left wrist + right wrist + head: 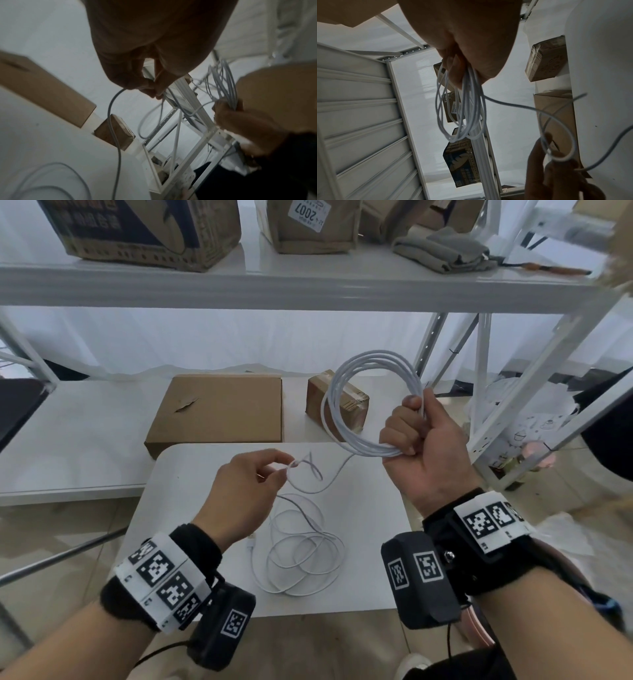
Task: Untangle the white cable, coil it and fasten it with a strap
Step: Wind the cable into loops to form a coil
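My right hand is raised above the small white table and grips a coil of several turns of white cable; the same coil hangs from its fingers in the right wrist view. From the coil a loose strand runs down to my left hand, which pinches a small loop of the cable between thumb and fingertips. The left wrist view shows that pinch. The rest of the cable lies in loose tangled loops on the table, its plug end by my left wrist. No strap is visible.
A flat cardboard box and a small taped box lie on the low shelf behind the table. A white metal rack post stands close to the right of my right hand. Cartons and grey cloth sit on the upper shelf.
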Demonstrator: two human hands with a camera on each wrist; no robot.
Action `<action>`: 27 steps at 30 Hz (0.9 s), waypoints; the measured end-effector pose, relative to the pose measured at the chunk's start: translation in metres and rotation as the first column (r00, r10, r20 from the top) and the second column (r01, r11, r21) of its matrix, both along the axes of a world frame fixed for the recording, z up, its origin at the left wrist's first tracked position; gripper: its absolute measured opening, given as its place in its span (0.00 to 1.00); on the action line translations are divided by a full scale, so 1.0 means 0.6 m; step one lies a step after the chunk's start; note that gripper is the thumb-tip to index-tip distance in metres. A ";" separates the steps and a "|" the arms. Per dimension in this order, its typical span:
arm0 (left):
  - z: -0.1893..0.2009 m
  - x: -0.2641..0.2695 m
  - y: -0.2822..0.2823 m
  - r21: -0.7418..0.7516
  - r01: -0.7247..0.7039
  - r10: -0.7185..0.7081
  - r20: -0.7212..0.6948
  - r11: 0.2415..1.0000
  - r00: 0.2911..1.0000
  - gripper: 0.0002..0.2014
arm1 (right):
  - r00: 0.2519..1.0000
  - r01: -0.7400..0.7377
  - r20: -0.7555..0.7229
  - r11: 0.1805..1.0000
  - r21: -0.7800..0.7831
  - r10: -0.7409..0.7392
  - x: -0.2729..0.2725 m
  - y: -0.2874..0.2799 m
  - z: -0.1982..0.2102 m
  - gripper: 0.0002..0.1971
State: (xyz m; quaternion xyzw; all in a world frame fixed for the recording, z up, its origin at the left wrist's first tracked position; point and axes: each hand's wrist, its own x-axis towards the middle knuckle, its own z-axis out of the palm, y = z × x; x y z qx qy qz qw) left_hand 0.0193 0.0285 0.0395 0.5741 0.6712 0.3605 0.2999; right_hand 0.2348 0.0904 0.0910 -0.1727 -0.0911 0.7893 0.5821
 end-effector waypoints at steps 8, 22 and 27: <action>-0.012 0.014 -0.008 0.031 0.126 -0.114 -0.262 0.992 0.958 0.08 | 0.974 -0.019 -0.225 0.999 0.033 0.026 0.012 0.004 0.004 0.20; -0.032 0.003 -0.012 -0.079 0.287 -0.292 -0.434 0.955 0.852 0.08 | 0.948 0.292 -0.127 0.956 -0.018 -0.292 0.060 0.029 0.016 0.23; -0.037 -0.013 -0.016 -0.365 0.164 -0.391 -0.725 0.916 0.567 0.06 | 0.939 0.316 -0.138 0.949 -0.011 -0.315 0.068 0.031 0.019 0.22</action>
